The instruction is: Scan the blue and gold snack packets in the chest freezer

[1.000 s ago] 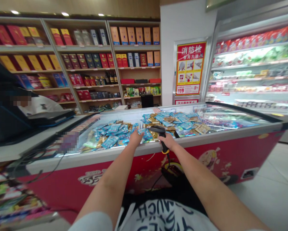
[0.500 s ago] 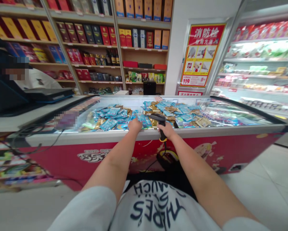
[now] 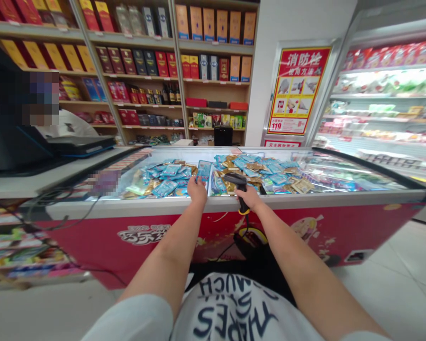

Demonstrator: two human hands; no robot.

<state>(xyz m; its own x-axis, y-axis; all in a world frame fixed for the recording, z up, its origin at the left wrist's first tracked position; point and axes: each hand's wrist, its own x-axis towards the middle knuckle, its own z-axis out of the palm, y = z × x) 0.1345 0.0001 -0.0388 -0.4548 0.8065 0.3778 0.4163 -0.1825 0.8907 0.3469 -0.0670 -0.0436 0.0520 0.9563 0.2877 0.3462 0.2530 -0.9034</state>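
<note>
My left hand [image 3: 197, 188] is closed on the lower end of a blue packet [image 3: 204, 169], whose printed face stands tilted up toward me. In my right hand [image 3: 249, 195] is a black barcode scanner [image 3: 237, 179] with a yellow band at the bottom of its grip; its head points left toward the packet. Both hands are above the front rim of a chest freezer [image 3: 156, 206]. Inside lie two heaps of blue and gold packets, a left heap [image 3: 170, 173] and a right heap [image 3: 266, 166]. The fingers of both hands are partly hidden.
A counter with a dark machine [image 3: 13, 147] stands at the left, with a person [image 3: 74, 124] behind it. Cables [image 3: 49, 227] hang at the freezer's left end. Shelves of boxed goods [image 3: 138, 61] rise behind; a lit display fridge [image 3: 386, 109] is at the right.
My left hand has turned and now raises a blue packet with its face showing. My right hand keeps the scanner in nearly the same place. The view has tilted slightly up.
</note>
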